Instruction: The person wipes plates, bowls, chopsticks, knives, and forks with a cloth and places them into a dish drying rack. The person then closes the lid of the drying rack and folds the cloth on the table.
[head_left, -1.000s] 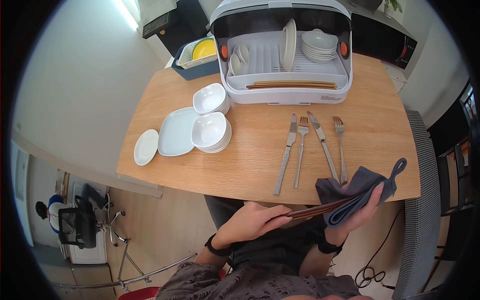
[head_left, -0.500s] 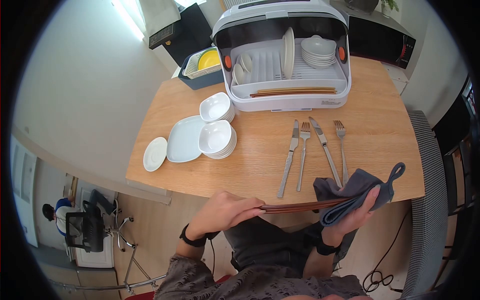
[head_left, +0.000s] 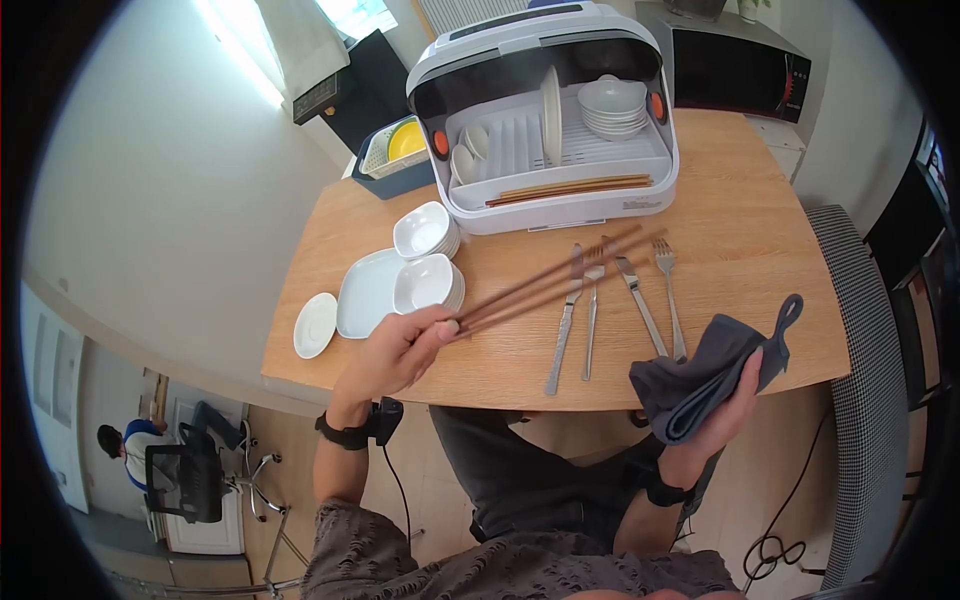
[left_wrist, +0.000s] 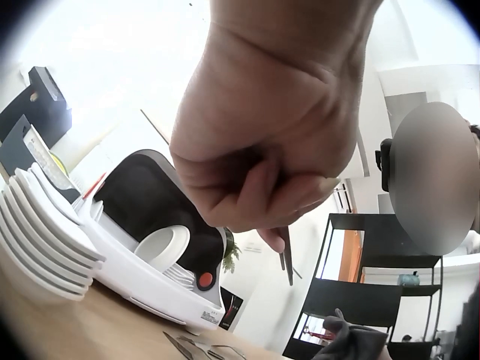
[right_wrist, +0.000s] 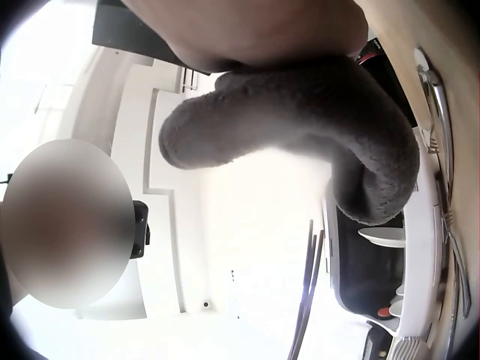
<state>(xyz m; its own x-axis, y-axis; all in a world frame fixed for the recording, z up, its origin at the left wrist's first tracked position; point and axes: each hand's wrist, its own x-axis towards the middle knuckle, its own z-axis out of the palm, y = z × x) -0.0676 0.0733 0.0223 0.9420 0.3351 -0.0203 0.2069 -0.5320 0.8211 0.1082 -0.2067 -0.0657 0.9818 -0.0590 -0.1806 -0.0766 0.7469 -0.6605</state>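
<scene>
Left hand (head_left: 400,352): fingers and thumb closed around one end of the dark chopsticks (head_left: 550,273). The chopsticks extend toward the dish cabinet (head_left: 560,214), and in the head view their free ends overlap the upper portions of the cutlery. Motion blur affects the count (there appear to be at least two).

Right hand (head_left: 722,418): grasping the folded gray cloth (head_left: 690,385), thumb on its outer face, loop projecting at the far corner. The cloth is apart from the dark chopsticks.

Cutlery on the wooden table (head_left: 500,385): two knives (head_left: 563,335) and two forks (head_left: 673,300), alternating side by side, handles toward the person.

Left area of the table: two stacks of white bowls (head_left: 423,285) beside a pale platter (head_left: 365,295); a small saucer (head_left: 316,326) lies next to the platter. Lighter chopsticks (head_left: 575,188) lie in the cabinet's front compartment.
</scene>
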